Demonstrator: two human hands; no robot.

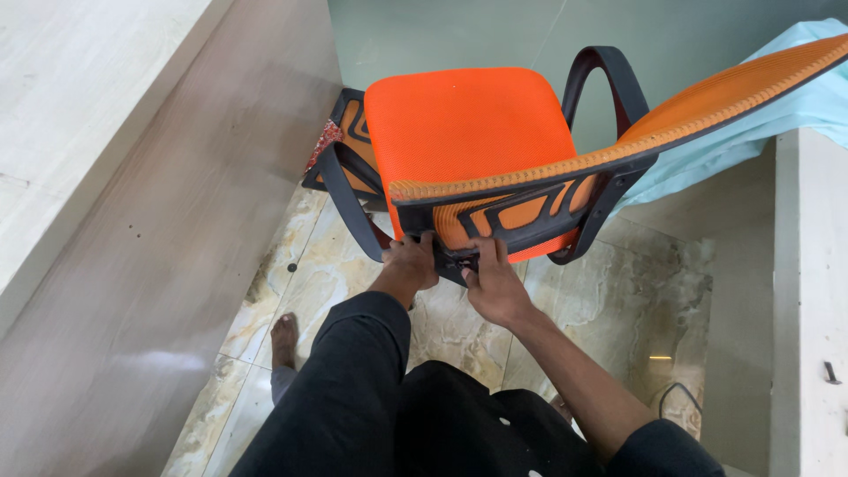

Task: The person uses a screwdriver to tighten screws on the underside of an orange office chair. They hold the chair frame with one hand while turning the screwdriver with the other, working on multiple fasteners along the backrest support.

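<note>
A person steadies an orange mesh office chair (468, 132) over a marbled tile floor (618, 291). The left hand (412, 263) is closed around the black bracket (455, 259) at the base of the backrest (654, 132), while the right hand (495, 283) presses beside it, fingers curled onto the same black joint. The backrest's long axis runs from lower left to upper right, its top edge pointing towards a pale blue cloth (795, 97). The seat faces upward and away from the person. A bare foot (283, 340) rests on the tiles at left.
</note>
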